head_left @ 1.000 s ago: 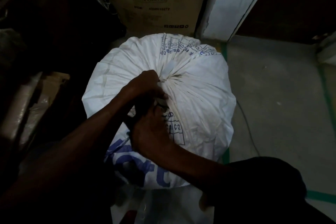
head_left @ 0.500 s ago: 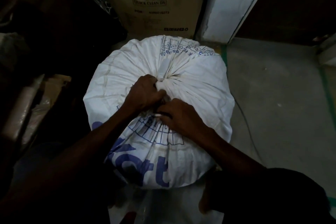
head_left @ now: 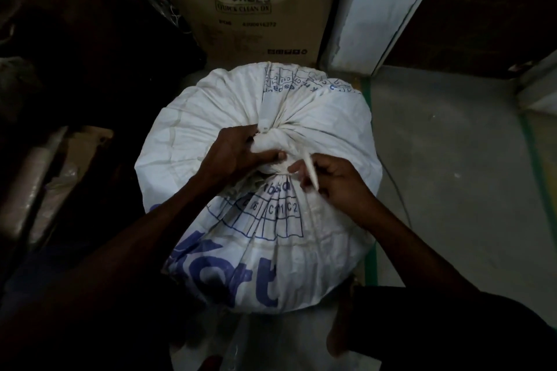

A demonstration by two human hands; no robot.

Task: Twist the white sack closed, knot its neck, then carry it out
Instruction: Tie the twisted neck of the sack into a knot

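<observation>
A full white woven sack (head_left: pixel 328 135) with blue print stands upright on the floor below me, its mouth gathered into a bunched neck (head_left: pixel 272 141) at the top centre. My left hand (head_left: pixel 233 153) is clenched around the left side of that neck. Just right of the neck, my right hand (head_left: pixel 334 181) pinches a thin white strip of the sack material (head_left: pixel 310 170) that runs out from the neck. Both forearms reach in from the bottom of the view.
A brown cardboard box (head_left: pixel 256 18) stands right behind the sack. A white pillar (head_left: pixel 382 3) rises at the back right. Grey floor (head_left: pixel 452 175) with a green line (head_left: pixel 369 262) lies to the right. Dark clutter and wrapped bundles (head_left: pixel 45 166) fill the left side.
My right hand moved off the neck to the right and now pulls out a thin strip. My left hand stays clamped on the neck. The camera view shifted slightly.
</observation>
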